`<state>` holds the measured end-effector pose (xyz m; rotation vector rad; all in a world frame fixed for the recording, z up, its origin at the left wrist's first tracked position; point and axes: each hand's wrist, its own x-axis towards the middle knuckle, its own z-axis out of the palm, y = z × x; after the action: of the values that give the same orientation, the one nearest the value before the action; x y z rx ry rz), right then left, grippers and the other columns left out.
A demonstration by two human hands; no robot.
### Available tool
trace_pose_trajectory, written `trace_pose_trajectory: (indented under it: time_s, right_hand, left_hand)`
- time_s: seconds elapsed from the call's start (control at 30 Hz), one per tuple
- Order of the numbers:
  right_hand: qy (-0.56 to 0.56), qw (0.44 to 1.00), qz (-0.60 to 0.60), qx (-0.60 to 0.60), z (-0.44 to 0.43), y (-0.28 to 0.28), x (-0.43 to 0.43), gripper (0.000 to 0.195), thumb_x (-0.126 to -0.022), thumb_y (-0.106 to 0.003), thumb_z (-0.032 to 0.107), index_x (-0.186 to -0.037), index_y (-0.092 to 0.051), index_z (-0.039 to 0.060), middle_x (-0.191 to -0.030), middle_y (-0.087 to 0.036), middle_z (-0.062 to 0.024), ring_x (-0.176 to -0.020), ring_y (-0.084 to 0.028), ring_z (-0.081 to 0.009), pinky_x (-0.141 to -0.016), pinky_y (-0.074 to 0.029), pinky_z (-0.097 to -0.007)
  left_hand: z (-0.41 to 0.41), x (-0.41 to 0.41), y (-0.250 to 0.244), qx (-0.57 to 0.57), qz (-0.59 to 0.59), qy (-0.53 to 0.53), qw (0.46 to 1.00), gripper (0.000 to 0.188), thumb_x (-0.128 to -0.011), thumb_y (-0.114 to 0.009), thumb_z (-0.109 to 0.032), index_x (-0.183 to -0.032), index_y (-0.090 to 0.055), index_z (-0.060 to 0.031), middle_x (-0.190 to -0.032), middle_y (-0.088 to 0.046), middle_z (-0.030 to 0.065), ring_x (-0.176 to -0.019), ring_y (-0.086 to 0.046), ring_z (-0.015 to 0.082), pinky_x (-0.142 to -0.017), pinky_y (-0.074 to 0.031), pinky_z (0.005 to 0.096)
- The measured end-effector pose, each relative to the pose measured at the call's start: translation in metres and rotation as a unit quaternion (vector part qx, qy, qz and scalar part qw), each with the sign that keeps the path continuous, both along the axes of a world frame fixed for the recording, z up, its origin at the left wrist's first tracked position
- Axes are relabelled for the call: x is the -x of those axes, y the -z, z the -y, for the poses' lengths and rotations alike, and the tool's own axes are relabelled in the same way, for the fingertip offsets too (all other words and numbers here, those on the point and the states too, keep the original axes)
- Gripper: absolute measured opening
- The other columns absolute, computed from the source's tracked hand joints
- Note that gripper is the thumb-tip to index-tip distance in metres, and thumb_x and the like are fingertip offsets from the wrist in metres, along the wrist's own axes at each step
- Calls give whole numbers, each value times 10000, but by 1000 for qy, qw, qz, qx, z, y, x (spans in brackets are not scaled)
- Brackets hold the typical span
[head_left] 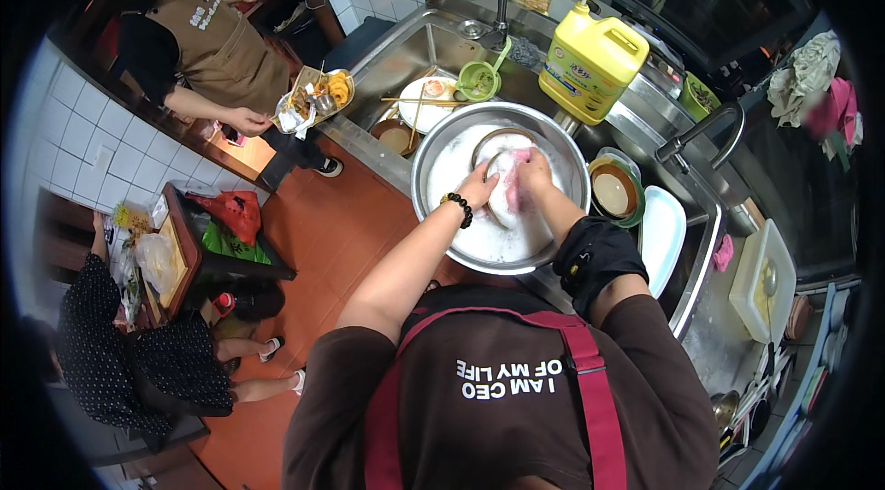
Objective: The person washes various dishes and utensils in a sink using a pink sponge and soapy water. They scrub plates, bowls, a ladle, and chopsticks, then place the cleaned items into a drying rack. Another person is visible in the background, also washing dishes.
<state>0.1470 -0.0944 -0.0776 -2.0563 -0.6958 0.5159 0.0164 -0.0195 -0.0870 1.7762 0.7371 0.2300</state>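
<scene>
A large round metal basin (585, 203) full of white suds rests across the sink before me. My left hand (478, 187), with a beaded bracelet at the wrist, grips the left edge of a suds-covered bowl (495, 203). Inside that bowl, my right hand (534, 170) presses a pink cloth (513, 189) against it. A second round dish (484, 143) lies in the foam just behind. A yellow detergent jug (591, 65) with a pump stands beyond the basin. The fingertips of my right hand are partly hidden by cloth and foam.
Left sink section holds a white plate (411, 108), chopsticks and a green strainer (478, 81). Stacked bowls (612, 194) and a pale tray (664, 237) are at right. Two faucets (499, 6) rise behind. A person in a brown apron holds a food-laden tray (314, 122) at left; another person is lower left.
</scene>
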Motion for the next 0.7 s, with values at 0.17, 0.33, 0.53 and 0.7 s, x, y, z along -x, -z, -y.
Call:
trace_pose_trajectory:
  time_s: [0.17, 0.33, 0.53, 0.7]
  right_hand:
    - [-54, 938, -313, -137, -20, 4, 44, 274, -774, -385, -12, -1011, -506, 50, -799, -567, -84, -692, -544, -161, -575, -445, -275]
    - [-308, 924, -195, 118, 16, -48, 47, 304, -682, -415, -38, -909, -584, 74, -789, -579, -123, -747, -570, -214, -650, -460, -326]
    - [-337, 881, 278, 181, 18, -9, 4, 241, -650, -580, 133, -886, -594, 89, -817, -535, -154, -763, -534, -309, -702, -438, -367]
    - [-22, 981, 189, -42, -19, 27, 12, 275, -707, -543, 76, -980, -549, 50, -888, -563, -143, -759, -552, -237, -678, -442, -333]
  left_hand:
    - [-28, 1, 45, 120, 19, -62, 991, 524, -874, -371, -398, -1205, -351, 7, -1064, -514, 154, -893, -526, 201, -737, -451, 294]
    - [-18, 6, 5, -67, -7, -121, 990, 596, -871, -260, -483, -1132, -425, 26, -1031, -532, 159, -877, -558, 220, -708, -461, 296]
    - [-12, 0, -3, 158, -74, -93, 980, 502, -860, -242, -482, -1169, -372, -108, -1003, -526, 153, -709, -591, 297, -418, -509, 419]
    - [1, 4, -19, 256, -125, -28, 958, 561, -848, -232, -516, -1256, -284, -135, -1139, -460, 143, -876, -554, 338, -487, -523, 436]
